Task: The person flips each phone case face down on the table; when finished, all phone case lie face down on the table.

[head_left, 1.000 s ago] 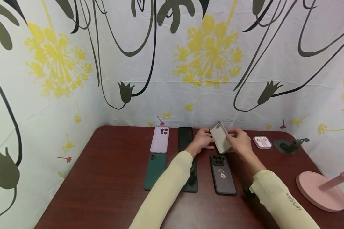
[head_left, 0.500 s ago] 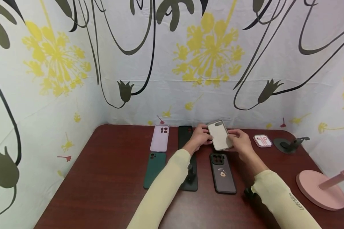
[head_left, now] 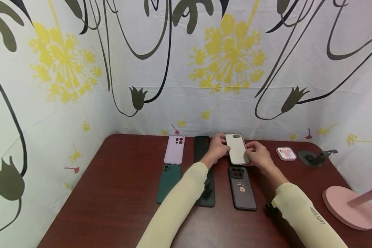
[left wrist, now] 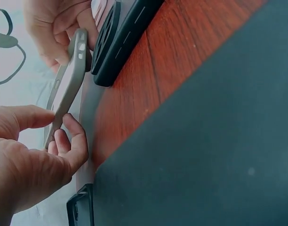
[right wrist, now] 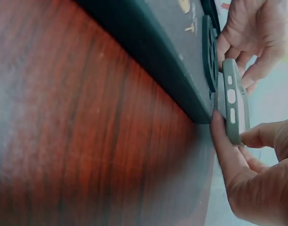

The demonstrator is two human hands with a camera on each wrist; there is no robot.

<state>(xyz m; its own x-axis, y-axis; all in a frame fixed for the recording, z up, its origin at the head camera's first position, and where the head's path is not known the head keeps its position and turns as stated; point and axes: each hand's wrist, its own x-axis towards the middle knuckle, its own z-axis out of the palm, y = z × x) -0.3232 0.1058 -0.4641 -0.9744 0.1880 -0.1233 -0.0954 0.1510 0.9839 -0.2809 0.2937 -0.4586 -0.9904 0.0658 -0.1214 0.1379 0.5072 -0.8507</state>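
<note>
Head view: leftmost, a green phone case (head_left: 169, 182) with a lilac phone case (head_left: 174, 153) beyond it — then the left hand (head_left: 218, 147) pinching a cream phone case (head_left: 237, 151), just beyond a black-rimmed phone case (head_left: 243, 191), its right edge pinched by the right hand (head_left: 258, 154).

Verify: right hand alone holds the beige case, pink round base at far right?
Not alone: the left wrist view shows the left hand pinching the beige case too. The right hand does hold it; the pink round base is at far right.
</note>
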